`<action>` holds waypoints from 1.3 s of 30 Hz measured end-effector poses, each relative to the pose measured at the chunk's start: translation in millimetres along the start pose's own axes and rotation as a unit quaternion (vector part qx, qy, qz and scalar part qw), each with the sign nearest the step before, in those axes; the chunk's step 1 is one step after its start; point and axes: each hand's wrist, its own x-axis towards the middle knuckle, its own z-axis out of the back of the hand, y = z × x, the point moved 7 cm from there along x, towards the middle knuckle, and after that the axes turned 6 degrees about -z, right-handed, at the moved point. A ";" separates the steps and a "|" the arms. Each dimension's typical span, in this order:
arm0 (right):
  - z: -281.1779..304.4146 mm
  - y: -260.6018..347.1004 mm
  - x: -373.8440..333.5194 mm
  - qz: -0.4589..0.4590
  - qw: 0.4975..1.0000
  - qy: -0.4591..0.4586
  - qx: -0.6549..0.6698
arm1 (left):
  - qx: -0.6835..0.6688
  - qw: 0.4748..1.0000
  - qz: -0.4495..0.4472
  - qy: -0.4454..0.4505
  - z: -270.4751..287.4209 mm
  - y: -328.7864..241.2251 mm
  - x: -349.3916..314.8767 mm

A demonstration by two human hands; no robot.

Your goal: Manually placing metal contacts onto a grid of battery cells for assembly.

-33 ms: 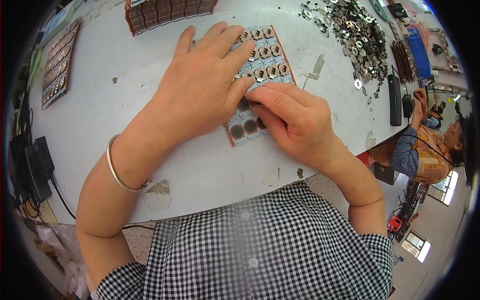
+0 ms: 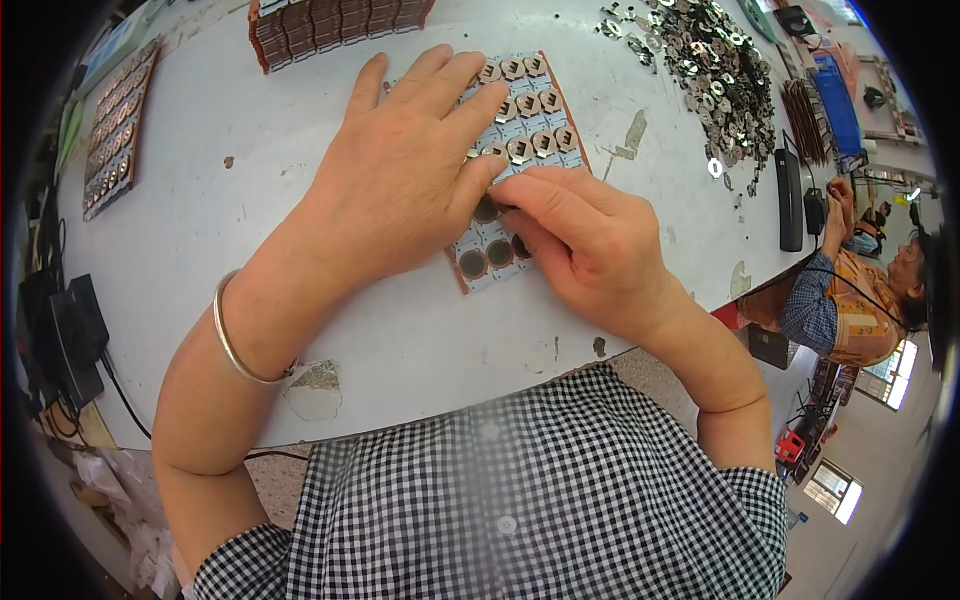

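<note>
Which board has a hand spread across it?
The middle board, with the left hand across it; the loose board at far left and the brown stack beyond are untouched.

Person's wearing a b&w gingham shirt (image 2: 400, 510), small checks running all over, w/ a round white button (image 2: 507, 525) showing mid-front. L sleeve (image 2: 240, 566) & R sleeve (image 2: 757, 515), same patt., are ending nr. the elbows. Thin silver-col. bangle (image 2: 226, 335) is circling the L forearm (image 2: 290, 275). L hand (image 2: 415, 150) & R hand (image 2: 600, 240) are showing bare.
</note>
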 end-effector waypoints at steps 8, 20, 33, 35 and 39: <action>2.2 -9.8 9.0 0.015 0.999 0.036 0.034 | 0.003 1.000 0.005 0.017 -2.9 2.8 0.5; 48.7 -131.6 83.7 -0.035 0.976 -0.046 -0.211 | -0.002 1.000 0.001 0.019 -4.7 0.2 3.6; 65.8 -150.8 54.0 -0.132 0.934 -0.103 -0.314 | -0.035 0.995 -0.018 0.088 5.8 -1.4 8.7; 61.3 -155.7 70.4 -0.154 0.929 -0.116 -0.314 | -0.035 0.993 -0.032 0.105 8.9 -4.7 8.4; 60.2 -187.4 106.5 -0.223 0.901 -0.130 -0.348 | -0.043 0.990 -0.039 0.128 8.5 -13.4 7.9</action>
